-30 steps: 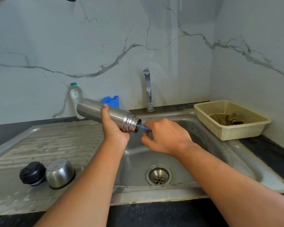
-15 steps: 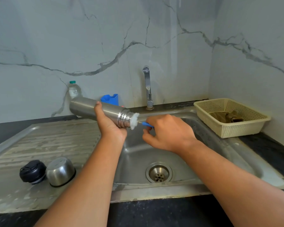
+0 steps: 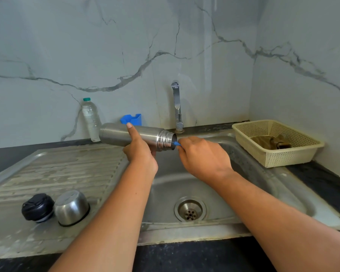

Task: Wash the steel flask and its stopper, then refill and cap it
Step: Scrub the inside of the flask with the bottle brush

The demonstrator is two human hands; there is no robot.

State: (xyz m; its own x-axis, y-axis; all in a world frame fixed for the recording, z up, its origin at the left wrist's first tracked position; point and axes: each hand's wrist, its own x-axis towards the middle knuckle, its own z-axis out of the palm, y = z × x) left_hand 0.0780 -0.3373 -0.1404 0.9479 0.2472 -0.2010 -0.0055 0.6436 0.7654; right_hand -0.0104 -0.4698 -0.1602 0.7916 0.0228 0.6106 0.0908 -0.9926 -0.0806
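My left hand [image 3: 140,152] grips the steel flask [image 3: 116,135] round its middle and holds it almost level over the sink, mouth pointing right. My right hand [image 3: 202,158] pinches the blue handle of a bottle brush [image 3: 176,143]; the bristles are hidden inside the flask's mouth. On the draining board at the lower left sit the black stopper [image 3: 37,207] and, right beside it, the steel cup lid [image 3: 71,207], upside down.
The sink basin [image 3: 263,185] with its drain [image 3: 190,211] lies below my hands; the tap [image 3: 177,107] stands behind, with no water running. A plastic bottle [image 3: 90,118] and a blue holder [image 3: 131,119] stand at the wall. A cream basket [image 3: 294,160] with a cloth sits at the right.
Half a second ago the white bristles stood at the flask's mouth; now my right hand has pushed the brush back inside. The flask has stayed roughly level.
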